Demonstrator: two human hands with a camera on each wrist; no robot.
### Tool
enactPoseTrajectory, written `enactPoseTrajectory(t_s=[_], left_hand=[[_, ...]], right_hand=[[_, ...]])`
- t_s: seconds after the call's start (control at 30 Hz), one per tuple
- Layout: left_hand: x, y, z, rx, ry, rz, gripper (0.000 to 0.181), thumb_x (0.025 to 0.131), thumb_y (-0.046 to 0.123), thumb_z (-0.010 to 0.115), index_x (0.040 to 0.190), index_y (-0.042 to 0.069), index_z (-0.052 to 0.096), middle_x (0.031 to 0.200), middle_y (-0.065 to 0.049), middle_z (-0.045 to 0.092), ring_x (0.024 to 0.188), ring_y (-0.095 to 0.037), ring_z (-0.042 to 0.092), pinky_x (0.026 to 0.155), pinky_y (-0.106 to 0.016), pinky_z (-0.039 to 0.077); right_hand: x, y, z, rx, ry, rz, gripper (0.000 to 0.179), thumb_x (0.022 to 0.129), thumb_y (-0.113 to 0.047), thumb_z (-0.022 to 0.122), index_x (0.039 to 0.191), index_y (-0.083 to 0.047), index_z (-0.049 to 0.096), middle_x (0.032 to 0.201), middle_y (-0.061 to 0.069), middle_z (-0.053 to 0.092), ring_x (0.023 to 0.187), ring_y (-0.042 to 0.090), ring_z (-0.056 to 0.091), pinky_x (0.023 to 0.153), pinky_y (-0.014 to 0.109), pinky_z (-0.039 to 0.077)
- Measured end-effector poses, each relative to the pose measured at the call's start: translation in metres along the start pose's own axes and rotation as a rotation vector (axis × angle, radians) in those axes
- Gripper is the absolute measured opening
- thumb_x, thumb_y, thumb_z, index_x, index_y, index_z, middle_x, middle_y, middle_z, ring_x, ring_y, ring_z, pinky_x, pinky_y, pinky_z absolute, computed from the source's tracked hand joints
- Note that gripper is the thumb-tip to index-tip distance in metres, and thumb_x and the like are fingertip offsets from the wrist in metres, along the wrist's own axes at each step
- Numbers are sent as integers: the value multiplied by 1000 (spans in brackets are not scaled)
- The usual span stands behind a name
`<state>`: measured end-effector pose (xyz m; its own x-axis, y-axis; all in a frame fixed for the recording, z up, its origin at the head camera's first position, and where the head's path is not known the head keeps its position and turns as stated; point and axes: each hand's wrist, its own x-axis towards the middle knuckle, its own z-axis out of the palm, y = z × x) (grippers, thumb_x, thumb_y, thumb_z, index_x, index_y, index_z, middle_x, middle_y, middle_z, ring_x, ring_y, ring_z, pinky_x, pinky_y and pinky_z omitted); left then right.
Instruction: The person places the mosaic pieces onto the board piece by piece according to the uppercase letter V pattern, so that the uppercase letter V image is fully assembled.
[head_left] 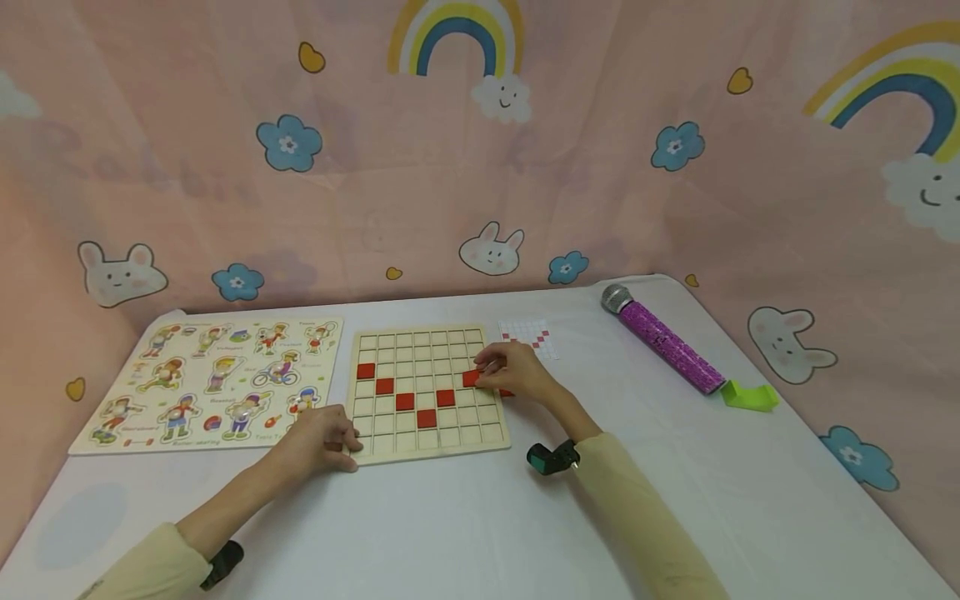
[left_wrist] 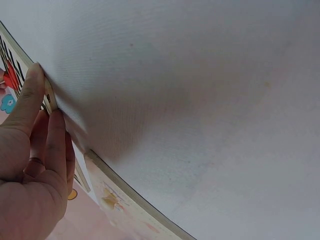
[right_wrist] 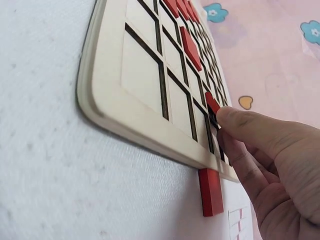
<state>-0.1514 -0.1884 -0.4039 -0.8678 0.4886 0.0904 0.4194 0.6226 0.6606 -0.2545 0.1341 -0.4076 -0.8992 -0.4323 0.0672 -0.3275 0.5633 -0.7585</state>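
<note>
A wooden grid board (head_left: 420, 456) lies on the table, several red square tiles (head_left: 405, 402) set in its cells in a V shape. At its near left corner my left hand (head_left: 318, 437) holds the edge, thumb and fingertips pinching the rim in the left wrist view. Over the board's right side, my right hand (head_left: 517, 372) has thumb and fingertips at a red tile (right_wrist: 212, 102), which sits slightly tilted at a cell. Another red tile (right_wrist: 211, 192) stands on the table against the board's right edge, partly hidden by the right hand in the head view.
A white pattern card (head_left: 551, 337) with red squares lies behind the right hand. Left of the board is a picture puzzle board (head_left: 202, 387) with sports figures. At the right lie a purple microphone (head_left: 667, 343) and a bright green strip (head_left: 750, 397). A patterned cloth hangs behind.
</note>
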Motion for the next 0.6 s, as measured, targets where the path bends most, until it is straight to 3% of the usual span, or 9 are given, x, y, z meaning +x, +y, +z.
enactPoseTrajectory(t_s=[0.4, 0.6], left_hand=[[0, 3, 0, 10, 4, -2, 19, 65, 10, 86, 75, 7, 69, 79, 5, 58, 78, -15, 62, 72, -28, 52], [0, 2, 0, 8, 1, -7, 20, 64, 9, 86, 74, 7, 69, 80, 4, 59, 73, -10, 58, 66, -23, 50]], right_hand=[[4, -6, 7, 55, 6, 19, 33, 77, 0, 78, 106, 5, 65, 99, 13, 68, 85, 20, 65, 79, 29, 54], [0, -6, 3, 146, -2, 48, 35, 78, 1, 77, 110, 6, 64, 105, 16, 66, 91, 23, 66, 81, 29, 54]])
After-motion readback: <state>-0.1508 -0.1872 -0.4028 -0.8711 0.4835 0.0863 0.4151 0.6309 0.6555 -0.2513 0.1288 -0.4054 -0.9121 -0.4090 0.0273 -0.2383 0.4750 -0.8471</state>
